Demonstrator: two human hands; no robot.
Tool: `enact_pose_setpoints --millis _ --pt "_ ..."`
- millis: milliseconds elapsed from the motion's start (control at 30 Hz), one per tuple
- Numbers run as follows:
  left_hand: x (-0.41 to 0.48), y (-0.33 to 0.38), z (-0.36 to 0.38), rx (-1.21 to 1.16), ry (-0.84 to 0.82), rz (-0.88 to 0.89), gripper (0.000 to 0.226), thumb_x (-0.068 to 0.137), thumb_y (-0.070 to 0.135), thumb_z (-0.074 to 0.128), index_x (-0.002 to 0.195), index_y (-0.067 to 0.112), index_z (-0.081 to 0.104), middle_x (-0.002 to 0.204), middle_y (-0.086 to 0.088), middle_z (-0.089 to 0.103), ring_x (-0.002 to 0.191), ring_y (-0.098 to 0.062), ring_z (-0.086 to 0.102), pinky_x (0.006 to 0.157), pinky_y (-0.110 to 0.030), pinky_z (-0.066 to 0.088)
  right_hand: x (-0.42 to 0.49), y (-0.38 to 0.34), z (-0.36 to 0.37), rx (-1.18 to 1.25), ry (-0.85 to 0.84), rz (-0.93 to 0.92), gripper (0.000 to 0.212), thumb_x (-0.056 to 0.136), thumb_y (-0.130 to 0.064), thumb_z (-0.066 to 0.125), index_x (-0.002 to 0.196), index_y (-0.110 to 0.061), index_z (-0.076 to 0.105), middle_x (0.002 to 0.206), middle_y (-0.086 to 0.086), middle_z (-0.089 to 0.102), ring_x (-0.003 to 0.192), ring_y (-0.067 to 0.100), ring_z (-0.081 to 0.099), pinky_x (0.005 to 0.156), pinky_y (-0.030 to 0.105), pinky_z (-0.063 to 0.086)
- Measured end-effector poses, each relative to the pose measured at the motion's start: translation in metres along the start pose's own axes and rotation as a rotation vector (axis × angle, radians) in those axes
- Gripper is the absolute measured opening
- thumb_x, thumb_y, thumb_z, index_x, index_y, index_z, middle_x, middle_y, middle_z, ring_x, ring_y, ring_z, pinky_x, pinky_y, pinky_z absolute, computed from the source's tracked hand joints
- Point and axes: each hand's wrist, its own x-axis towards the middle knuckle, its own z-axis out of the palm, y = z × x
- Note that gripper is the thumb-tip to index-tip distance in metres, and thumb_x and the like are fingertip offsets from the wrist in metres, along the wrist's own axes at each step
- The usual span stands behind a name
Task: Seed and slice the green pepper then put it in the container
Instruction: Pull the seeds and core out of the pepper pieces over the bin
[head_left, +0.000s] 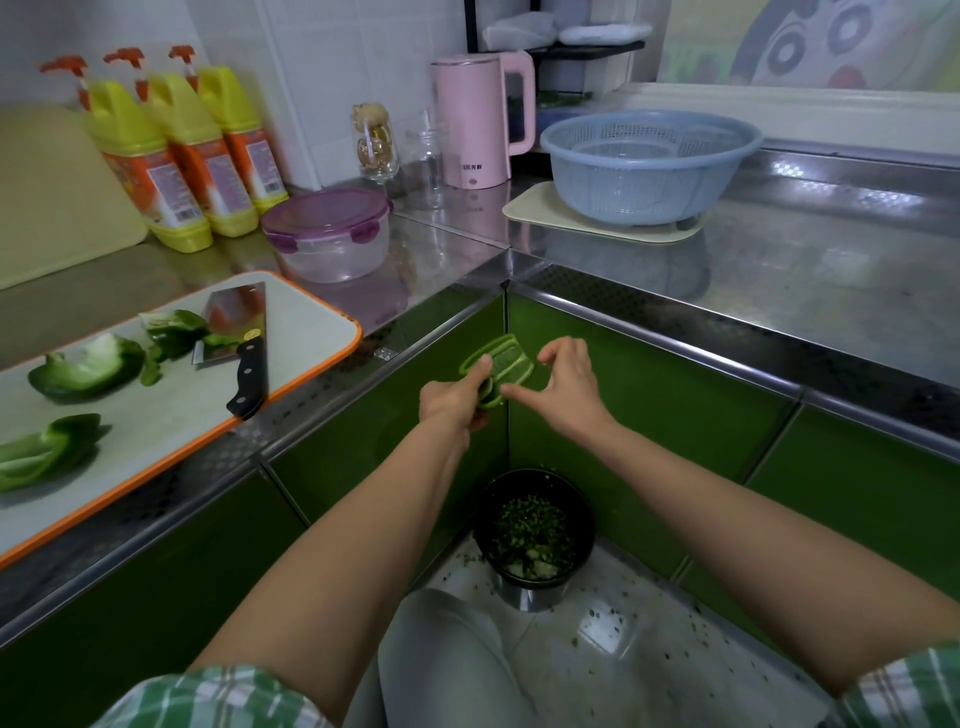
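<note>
Here the left hand (457, 401) grips the pepper piece (503, 362) at centre, above the bin (586, 512) at 6 o'clock, so the right hand (567, 389), half open and seemingly empty, should strip ribs and seeds straight downward, clear of the container (328, 236) at 10 o'clock.

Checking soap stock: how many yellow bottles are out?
3 bottles, in a row at the back left of the counter: left, middle, right. Others could hide behind them.
</note>
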Motion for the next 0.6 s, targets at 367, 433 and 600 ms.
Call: enact_pose_setpoints --millis 367,433,600 --pt "0.003 0.002 -0.007 -0.056 0.045 0.004 0.062 0.077 0.048 0.076 0.114 0.001 0.060 0.106 -0.013 0.067 0.084 -0.024 0.063 0.077 -0.031 0.052 0.004 0.013 0.000 -0.081 -0.042 0.098 0.046 0.076 -0.033 0.077 0.105 -0.020 0.044 0.113 -0.001 0.042 0.105 0.014 0.044 0.093 0.029 0.039" --pt "0.001 0.002 -0.006 -0.041 0.045 0.008 0.059 0.076 0.049 0.077 0.109 0.002 0.062 0.106 -0.013 0.068 0.091 -0.026 0.065 0.084 -0.034 0.054 0.009 0.007 -0.001 0.171 -0.077 0.163 0.033 0.087 -0.020 0.066 0.116 -0.012 0.052 0.121 0.004 0.049 0.111 0.017 0.050 0.095 0.027 0.041" --pt "0.001 -0.002 -0.006 0.046 0.038 0.086 0.048 0.071 0.047 0.082 0.093 0.008 0.065 0.094 -0.007 0.069 0.086 -0.023 0.066 0.091 -0.042 0.055 0.007 -0.001 -0.003 0.705 -0.290 0.453 0.043 0.095 -0.012 0.034 0.135 -0.005 0.049 0.146 0.010 0.042 0.137 0.025 0.035 0.113 0.042 0.029"
